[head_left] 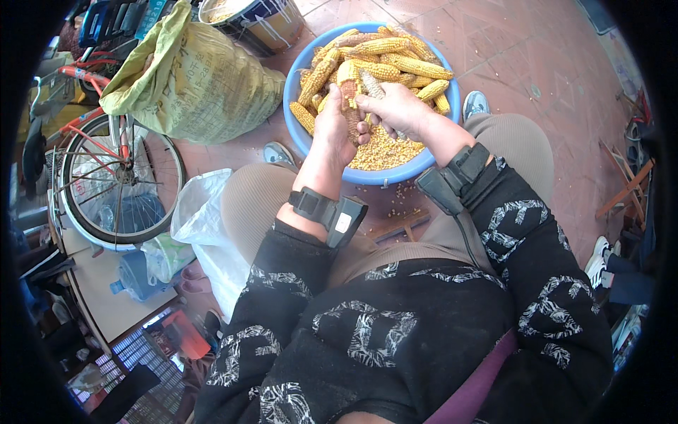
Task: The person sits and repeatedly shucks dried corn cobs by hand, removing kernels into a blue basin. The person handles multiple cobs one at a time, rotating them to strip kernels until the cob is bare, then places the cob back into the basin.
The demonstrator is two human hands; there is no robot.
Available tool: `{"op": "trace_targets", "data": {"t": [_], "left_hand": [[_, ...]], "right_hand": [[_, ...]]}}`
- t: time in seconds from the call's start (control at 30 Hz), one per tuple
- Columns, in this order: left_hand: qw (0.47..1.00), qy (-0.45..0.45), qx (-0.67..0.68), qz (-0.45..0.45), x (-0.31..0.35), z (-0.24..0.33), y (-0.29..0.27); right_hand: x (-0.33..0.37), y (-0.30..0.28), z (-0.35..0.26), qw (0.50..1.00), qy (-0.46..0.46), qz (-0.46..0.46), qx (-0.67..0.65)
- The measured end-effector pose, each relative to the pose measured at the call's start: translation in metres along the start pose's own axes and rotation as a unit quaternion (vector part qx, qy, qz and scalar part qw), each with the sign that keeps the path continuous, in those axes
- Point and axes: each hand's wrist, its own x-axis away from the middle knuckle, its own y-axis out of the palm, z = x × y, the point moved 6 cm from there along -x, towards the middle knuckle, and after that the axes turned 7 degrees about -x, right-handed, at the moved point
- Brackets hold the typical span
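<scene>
Yellow part-stripped corncob clasped in my left grip, pale bare cob in right grip; round blue plastic basin beneath, likely to catch.

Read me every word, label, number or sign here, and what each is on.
I won't copy the wording, but print stands on:
Yellow-green sack: dark characters and numbers, partly creased.
Blue object, upper left: pale print, small.
Black top: large white patterned letters.
Left wrist device: white label, too small to read.
</scene>
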Motion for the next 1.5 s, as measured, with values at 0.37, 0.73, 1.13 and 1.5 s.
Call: {"op": "trace_targets", "data": {"t": [0.37, 0.73, 1.13, 1.5], "left_hand": [[0.999, 0.012, -0.027, 0.020, 0.003, -0.005, 0.004], [1.000, -0.012, 0.000, 0.009, 0.000, -0.010, 0.003], [0.993, -0.039, -0.112, 0.001, 0.006, -0.016, 0.014], [0.992, -0.075, -0.084, -0.052, 0.006, -0.026, 0.017]], "right_hand": [[-0.004, -0.001, 0.001, 0.999, -0.007, -0.015, -0.040], [-0.003, -0.002, 0.009, 1.000, 0.025, 0.006, -0.009], [-0.014, -0.035, 0.009, 0.981, -0.020, 0.183, -0.063], [-0.033, -0.038, 0.028, 0.971, -0.047, 0.156, -0.174]]}}
